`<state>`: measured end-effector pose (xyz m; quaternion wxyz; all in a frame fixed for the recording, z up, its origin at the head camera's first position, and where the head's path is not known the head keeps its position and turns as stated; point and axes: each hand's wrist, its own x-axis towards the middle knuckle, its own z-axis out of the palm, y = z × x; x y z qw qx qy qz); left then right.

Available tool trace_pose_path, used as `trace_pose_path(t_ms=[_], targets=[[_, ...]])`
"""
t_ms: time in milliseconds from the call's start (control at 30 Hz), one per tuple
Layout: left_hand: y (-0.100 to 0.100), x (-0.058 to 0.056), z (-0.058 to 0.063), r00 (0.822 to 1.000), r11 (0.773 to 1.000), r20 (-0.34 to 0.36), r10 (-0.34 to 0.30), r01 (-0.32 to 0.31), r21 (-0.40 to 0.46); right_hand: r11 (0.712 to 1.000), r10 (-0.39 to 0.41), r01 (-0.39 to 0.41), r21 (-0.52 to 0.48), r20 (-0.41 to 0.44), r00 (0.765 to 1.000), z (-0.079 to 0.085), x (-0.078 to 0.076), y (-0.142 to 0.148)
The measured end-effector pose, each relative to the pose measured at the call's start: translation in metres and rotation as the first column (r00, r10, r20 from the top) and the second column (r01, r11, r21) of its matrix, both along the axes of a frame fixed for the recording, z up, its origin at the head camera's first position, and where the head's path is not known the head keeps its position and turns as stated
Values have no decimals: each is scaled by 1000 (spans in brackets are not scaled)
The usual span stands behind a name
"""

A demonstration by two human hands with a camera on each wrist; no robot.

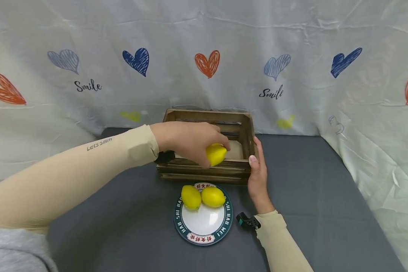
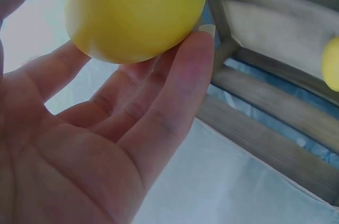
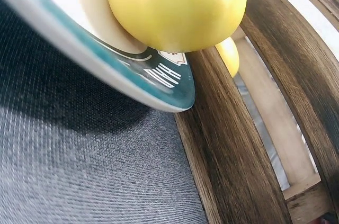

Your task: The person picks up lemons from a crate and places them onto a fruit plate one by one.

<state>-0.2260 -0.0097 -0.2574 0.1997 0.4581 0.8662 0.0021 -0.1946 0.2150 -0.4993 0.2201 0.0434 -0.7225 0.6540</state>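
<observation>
My left hand (image 1: 193, 141) reaches over the front rail of a slatted wooden crate (image 1: 204, 172). Its fingers and thumb grip a yellow lemon (image 1: 216, 154), which fills the top of the left wrist view. Flat against the crate's right side lie the straight fingers of my right hand (image 1: 258, 181), with the thumb at the front corner. Two more lemons, a left one (image 1: 191, 197) and a right one (image 1: 213, 197), rest on a round plate (image 1: 204, 223) in front of the crate. In the left wrist view a yellow piece (image 2: 331, 65) shows at the right edge.
A dark grey cloth (image 1: 312, 196) covers the table. Behind it hangs a pale curtain (image 1: 176, 34) printed with hearts and "Smile". The plate's teal rim (image 3: 177, 94) stands close to the crate's front slat (image 3: 228, 144). A black wristband (image 1: 248, 220) is on my right wrist.
</observation>
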Motion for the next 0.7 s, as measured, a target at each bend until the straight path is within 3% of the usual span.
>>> trace_pose_path(t_ms=[200, 333, 700], targets=[[2, 31, -4, 998, 998, 35, -57, 58, -31, 1000, 1, -1, -5, -10, 1000, 1, 0, -1], [7, 45, -12, 994, 994, 56, -94, 97, -56, 1000, -6, 6, 3, -6, 1000, -1, 0, 1], [9, 67, -62, 983, 984, 108, -148, 157, -84, 1000, 4, -4, 0, -20, 1000, 1, -1, 1]])
